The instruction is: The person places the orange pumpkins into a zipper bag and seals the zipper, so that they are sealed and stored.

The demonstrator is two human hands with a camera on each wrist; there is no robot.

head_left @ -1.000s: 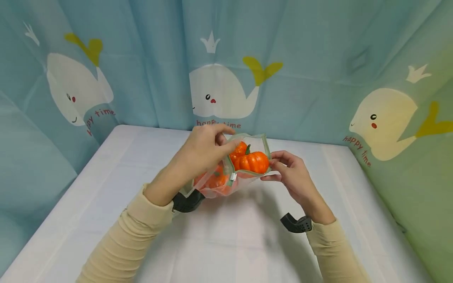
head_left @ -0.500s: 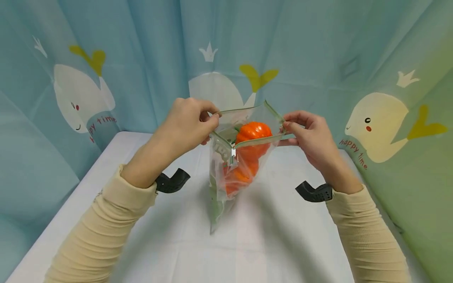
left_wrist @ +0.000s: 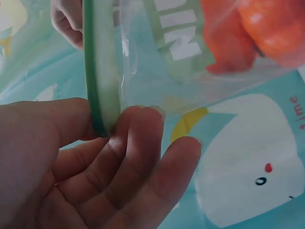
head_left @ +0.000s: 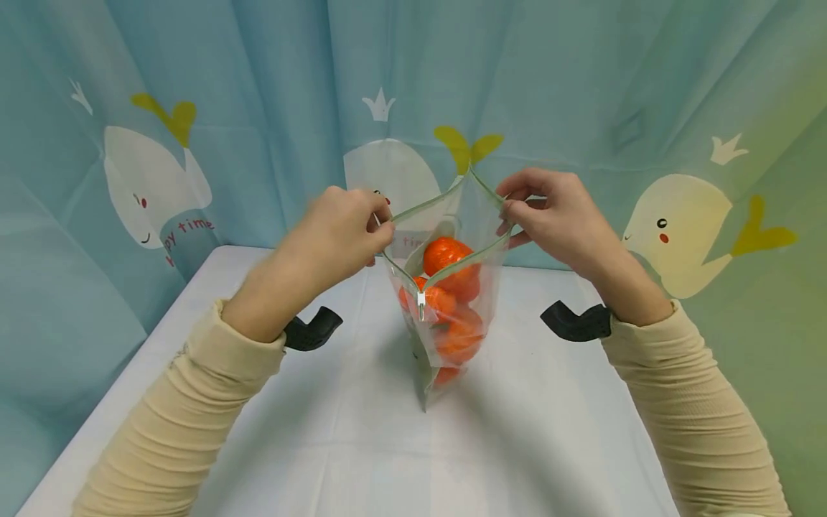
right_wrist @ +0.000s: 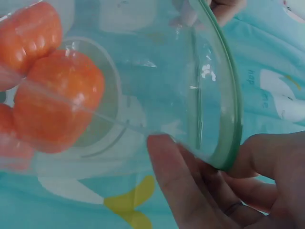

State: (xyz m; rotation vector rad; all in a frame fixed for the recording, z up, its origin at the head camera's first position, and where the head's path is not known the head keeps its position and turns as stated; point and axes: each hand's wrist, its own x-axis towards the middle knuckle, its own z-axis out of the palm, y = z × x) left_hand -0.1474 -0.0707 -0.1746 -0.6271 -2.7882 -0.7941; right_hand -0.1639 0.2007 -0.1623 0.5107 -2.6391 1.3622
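Note:
A clear zip bag (head_left: 491, 280) with a green-edged mouth hangs between my two hands, its mouth spread wide. Inside it sit several orange toy pumpkins (head_left: 452, 262), piled down toward the lower corner. My left hand (head_left: 339, 230) pinches the left side of the rim between thumb and fingers. On the opposite side, my right hand (head_left: 549, 215) pinches the rim the same way. A white zip slider (head_left: 421, 298) sits at the near corner of the mouth. The left wrist view shows the green zip strip (left_wrist: 97, 67) running into the left thumb and fingers.
Beneath the bag is a table with a white cloth (head_left: 362, 431). Behind it hangs a blue curtain (head_left: 258, 86) printed with white whales. Each wrist carries a black camera mount (head_left: 313, 329).
The bag has been lifted from lying tilted to hanging upright, its mouth now wider. The pumpkins have slid toward the bottom. Both hands rose, and the right moved outward to the right.

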